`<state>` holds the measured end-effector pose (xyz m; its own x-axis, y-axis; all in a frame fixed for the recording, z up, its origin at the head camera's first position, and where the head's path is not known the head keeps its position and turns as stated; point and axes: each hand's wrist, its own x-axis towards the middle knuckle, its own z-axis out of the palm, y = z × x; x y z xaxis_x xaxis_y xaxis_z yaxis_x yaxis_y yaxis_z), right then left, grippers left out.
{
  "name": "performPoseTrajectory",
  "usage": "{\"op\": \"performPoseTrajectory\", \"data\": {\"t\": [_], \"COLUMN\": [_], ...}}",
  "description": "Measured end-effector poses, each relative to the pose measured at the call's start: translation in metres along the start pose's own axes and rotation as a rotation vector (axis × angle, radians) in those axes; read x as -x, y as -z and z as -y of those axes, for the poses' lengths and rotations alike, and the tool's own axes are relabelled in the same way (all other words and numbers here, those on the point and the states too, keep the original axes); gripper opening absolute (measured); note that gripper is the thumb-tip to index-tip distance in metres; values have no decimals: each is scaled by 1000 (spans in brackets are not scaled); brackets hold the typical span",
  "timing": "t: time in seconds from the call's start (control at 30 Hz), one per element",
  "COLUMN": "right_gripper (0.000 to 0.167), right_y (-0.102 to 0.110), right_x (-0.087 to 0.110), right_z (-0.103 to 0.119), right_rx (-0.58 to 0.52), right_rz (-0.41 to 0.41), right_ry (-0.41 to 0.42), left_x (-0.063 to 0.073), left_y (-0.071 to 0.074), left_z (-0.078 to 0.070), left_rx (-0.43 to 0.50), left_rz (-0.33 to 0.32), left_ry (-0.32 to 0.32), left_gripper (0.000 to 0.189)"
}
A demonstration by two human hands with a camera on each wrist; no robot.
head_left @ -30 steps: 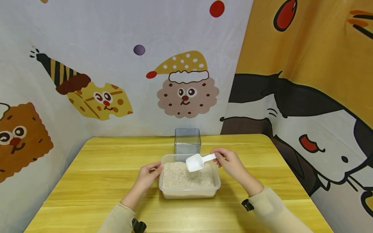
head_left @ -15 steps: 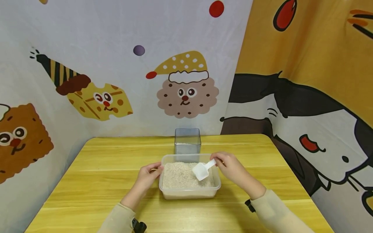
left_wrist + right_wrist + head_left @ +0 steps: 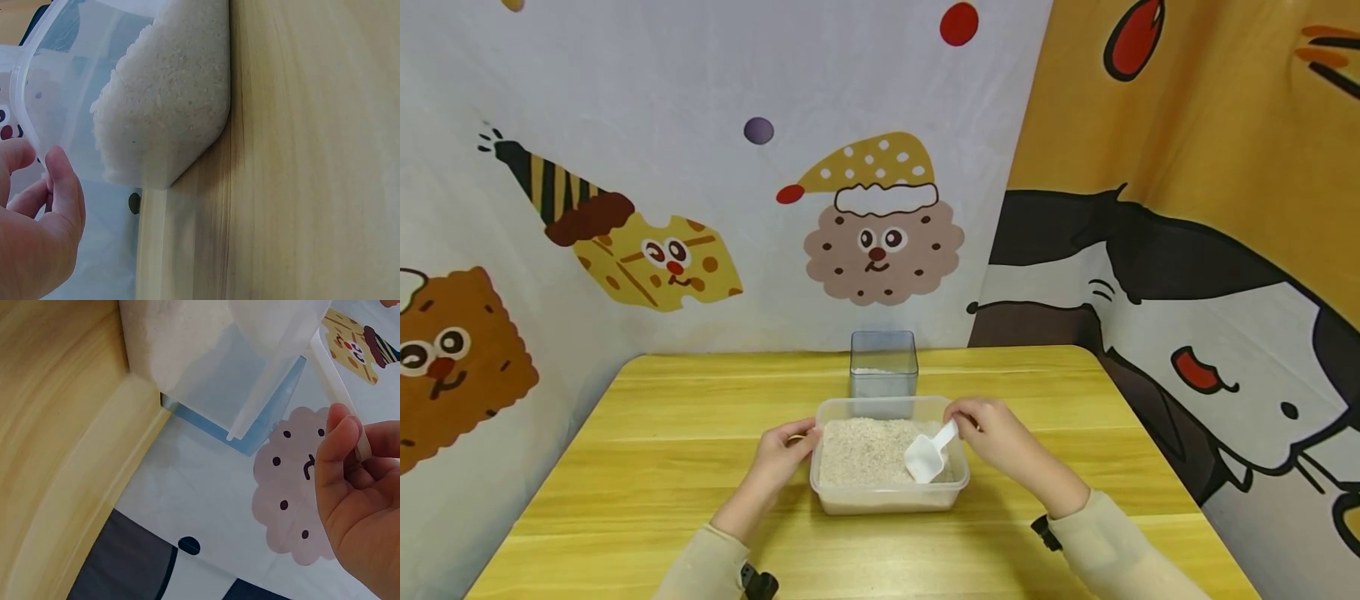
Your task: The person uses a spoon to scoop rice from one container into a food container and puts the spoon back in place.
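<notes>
A clear plastic container of rice stands on the table. My left hand holds its rim at the left back corner; in the left wrist view, thumb and fingertips of the left hand meet at that rim. My right hand pinches the handle of a white scoop over the right side of the rice, bowl tilted down toward the front. The right wrist view shows the scoop's handle between thumb and finger of the right hand; the container wall hides most of the bowl there.
Right behind the rice container stands a bluish see-through square box with some pale contents low inside. Both sit on a yellow wood-grain table. A printed cartoon curtain hangs along the table's back and sides.
The scoop has moved from above the middle of the container toward the right front and lower, its bowl tipping down. My left hand has stayed at the rim.
</notes>
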<state>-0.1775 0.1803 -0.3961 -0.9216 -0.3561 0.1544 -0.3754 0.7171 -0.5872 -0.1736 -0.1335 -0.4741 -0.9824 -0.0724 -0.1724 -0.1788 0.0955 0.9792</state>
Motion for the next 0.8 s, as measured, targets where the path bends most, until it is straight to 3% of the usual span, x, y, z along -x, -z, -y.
{"op": "performPoseTrajectory", "data": {"t": [0.43, 0.8], "right_gripper": [20, 20], "right_y": [-21, -36], "right_x": [3, -3], "right_z": [-7, 0], "right_rx": [-353, -407], "right_rz": [111, 120], "right_ry": [-135, -167], "left_x": [0, 0], "left_y": [0, 0], "left_z": [1, -1], "left_rx": [-9, -13], "left_rz": [8, 10], "left_ry": [-7, -4], "left_gripper": [39, 39]}}
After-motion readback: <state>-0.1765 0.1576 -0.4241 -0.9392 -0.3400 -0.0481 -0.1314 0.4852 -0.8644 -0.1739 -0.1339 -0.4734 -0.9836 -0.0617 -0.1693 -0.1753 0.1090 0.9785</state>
